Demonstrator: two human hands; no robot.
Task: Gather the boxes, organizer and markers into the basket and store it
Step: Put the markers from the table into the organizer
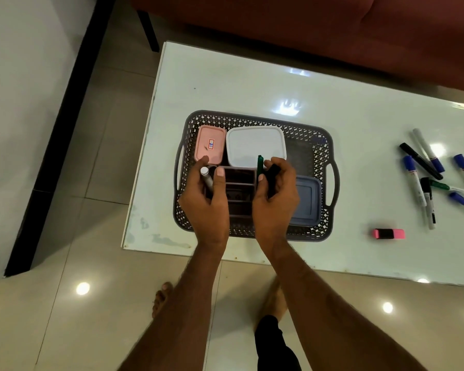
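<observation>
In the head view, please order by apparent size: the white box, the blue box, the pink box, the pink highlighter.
1. White box
2. Blue box, partly hidden by a hand, so unsure
3. Pink box
4. Pink highlighter

We list: bench (252, 84), glossy white top, reflective; basket (255, 119), grey perforated plastic; pink box (210, 141), white box (255, 145), blue box (307, 200), smooth matt plastic lids; floor (97, 162), polished tile.
</observation>
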